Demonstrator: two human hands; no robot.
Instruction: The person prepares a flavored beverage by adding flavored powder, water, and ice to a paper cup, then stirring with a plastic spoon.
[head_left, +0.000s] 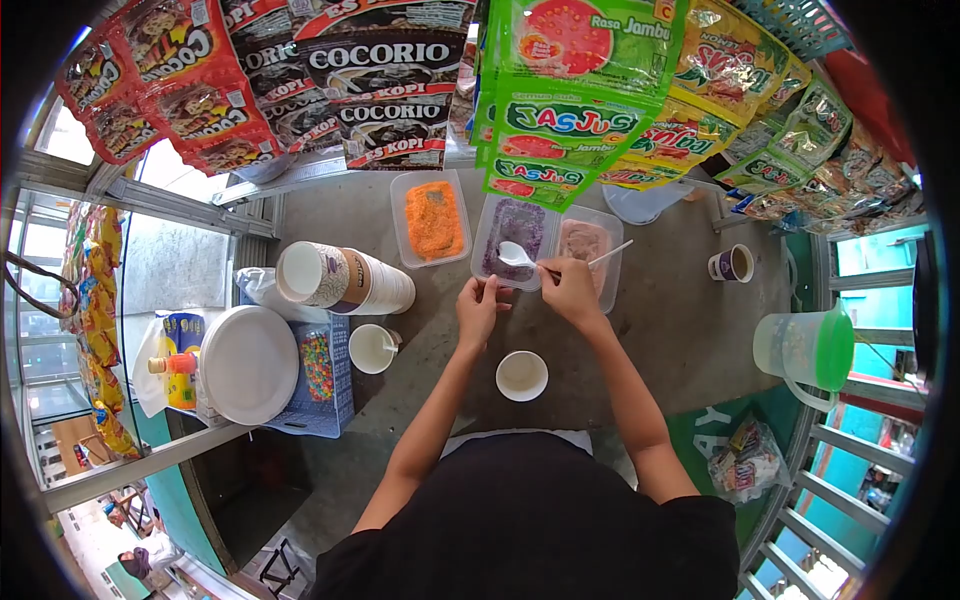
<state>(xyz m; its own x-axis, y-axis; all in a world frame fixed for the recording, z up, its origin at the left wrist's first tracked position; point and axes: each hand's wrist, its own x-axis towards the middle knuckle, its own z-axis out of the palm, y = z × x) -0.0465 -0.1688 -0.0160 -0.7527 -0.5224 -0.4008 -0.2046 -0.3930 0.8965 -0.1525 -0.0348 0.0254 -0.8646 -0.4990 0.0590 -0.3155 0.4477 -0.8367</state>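
Observation:
My right hand (570, 293) grips a white plastic spoon (514, 254), its bowl over purple grains (520, 222) in a clear plastic container (483, 232). At that container's near edge, my left hand (478, 312) has its fingers closed on the rim. Orange grains (434, 222) fill a container to the left. On the right, a container of pale pinkish-brown powder (582, 240) has a white handle (611, 253) sticking out. Close to my body stands a paper cup (521, 376). Another paper cup (372, 349) to its left has a small white piece at its rim.
Drink sachets (570, 120) hang overhead at the front. A cup stack (385, 284) lies on the left by a blue basket (335, 400) with a white round lid (249, 364). To the right are a small cup (735, 264) and a green-lidded pitcher (785, 345).

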